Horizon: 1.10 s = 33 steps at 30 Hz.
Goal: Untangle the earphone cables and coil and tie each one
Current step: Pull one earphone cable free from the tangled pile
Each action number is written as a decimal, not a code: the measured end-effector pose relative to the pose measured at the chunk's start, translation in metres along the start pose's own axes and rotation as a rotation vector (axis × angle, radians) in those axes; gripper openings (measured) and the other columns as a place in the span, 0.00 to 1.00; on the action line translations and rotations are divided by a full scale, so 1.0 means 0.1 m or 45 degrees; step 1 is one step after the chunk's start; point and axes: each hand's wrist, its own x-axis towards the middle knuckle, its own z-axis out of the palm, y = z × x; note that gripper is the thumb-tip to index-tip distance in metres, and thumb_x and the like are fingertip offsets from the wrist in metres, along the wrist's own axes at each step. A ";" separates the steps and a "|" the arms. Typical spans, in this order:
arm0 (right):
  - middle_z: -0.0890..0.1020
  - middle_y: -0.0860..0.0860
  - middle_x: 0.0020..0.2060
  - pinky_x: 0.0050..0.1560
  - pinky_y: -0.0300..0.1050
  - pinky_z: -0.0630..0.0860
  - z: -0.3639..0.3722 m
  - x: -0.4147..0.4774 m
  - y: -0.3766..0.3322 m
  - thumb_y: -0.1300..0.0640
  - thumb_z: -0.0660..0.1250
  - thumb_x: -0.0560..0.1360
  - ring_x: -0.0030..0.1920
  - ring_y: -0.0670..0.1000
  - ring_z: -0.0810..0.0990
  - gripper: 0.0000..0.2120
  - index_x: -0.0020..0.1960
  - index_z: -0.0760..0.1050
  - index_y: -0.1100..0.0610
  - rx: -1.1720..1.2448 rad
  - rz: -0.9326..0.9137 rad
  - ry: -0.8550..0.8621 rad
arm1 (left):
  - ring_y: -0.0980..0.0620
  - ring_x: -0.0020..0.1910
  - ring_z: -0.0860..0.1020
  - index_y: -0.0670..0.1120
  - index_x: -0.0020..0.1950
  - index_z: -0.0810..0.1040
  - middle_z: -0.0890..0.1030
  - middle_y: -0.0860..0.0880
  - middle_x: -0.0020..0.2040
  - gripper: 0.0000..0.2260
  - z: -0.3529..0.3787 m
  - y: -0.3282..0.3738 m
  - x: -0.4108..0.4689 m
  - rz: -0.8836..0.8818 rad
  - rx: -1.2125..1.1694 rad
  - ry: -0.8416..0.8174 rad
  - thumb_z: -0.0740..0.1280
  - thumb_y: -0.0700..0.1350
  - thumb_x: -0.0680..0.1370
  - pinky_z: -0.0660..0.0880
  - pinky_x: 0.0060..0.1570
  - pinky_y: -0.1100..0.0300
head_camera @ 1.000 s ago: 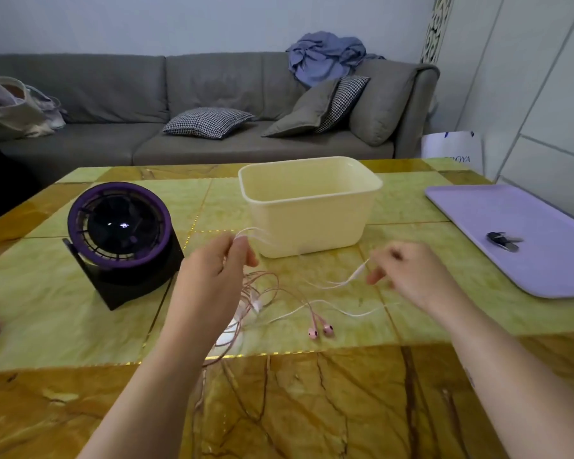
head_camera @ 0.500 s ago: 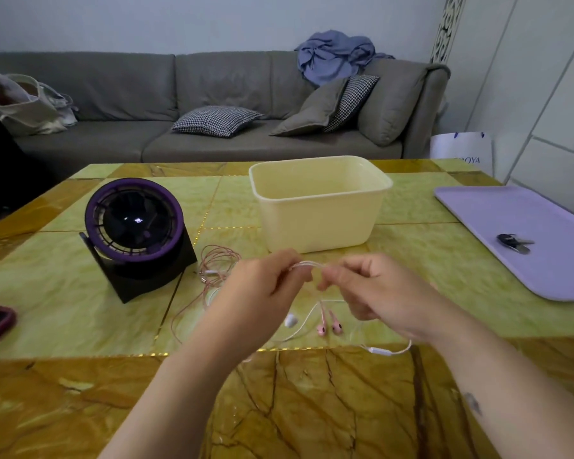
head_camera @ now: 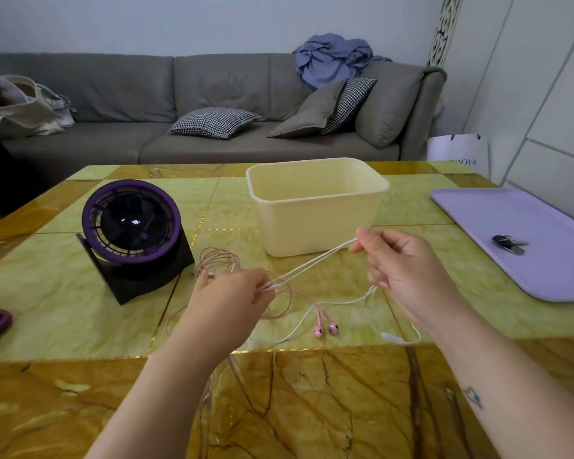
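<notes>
Stretching white cable (head_camera: 312, 264) doubled between your hands: left hand (head_camera: 232, 301) pinches strands, right hand (head_camera: 403, 270) pinches fold, likely sizing even coils; pinkish cable (head_camera: 220, 256) left aside.

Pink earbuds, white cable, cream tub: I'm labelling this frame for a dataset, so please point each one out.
pink earbuds (head_camera: 333, 328), head view, on one bud's body.
white cable (head_camera: 315, 261), head view, middle of the taut raised stretch.
cream tub (head_camera: 315, 220), head view, on its near wall.
</notes>
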 end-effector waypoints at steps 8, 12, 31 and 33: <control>0.60 0.45 0.21 0.24 0.35 0.59 0.05 0.03 0.06 0.55 0.62 0.78 0.23 0.45 0.57 0.13 0.37 0.75 0.58 0.352 0.021 0.303 | 0.59 0.27 0.69 0.56 0.45 0.79 0.72 0.56 0.28 0.11 -0.04 0.02 -0.02 0.009 -0.590 -0.157 0.59 0.58 0.79 0.64 0.31 0.64; 0.63 0.46 0.21 0.24 0.36 0.58 0.00 0.04 0.07 0.54 0.60 0.79 0.22 0.45 0.58 0.15 0.36 0.74 0.58 0.366 0.087 0.281 | 0.51 0.51 0.78 0.58 0.49 0.82 0.82 0.46 0.50 0.13 -0.13 0.01 -0.01 -0.043 -0.995 -0.171 0.56 0.55 0.80 0.70 0.53 0.61; 0.77 0.53 0.63 0.26 0.34 0.61 -0.07 0.01 -0.04 0.49 0.64 0.72 0.20 0.41 0.60 0.11 0.51 0.75 0.53 0.529 0.184 -0.129 | 0.46 0.62 0.69 0.60 0.50 0.78 0.72 0.53 0.55 0.12 -0.06 -0.25 0.02 -0.392 0.178 0.015 0.58 0.45 0.78 0.52 0.71 0.38; 0.73 0.49 0.67 0.30 0.30 0.65 -0.07 0.02 0.05 0.51 0.67 0.74 0.27 0.39 0.73 0.19 0.64 0.69 0.47 0.175 0.165 -0.165 | 0.44 0.66 0.66 0.58 0.58 0.77 0.70 0.50 0.60 0.14 0.01 -0.26 0.02 -0.429 0.306 -0.100 0.57 0.45 0.79 0.49 0.70 0.35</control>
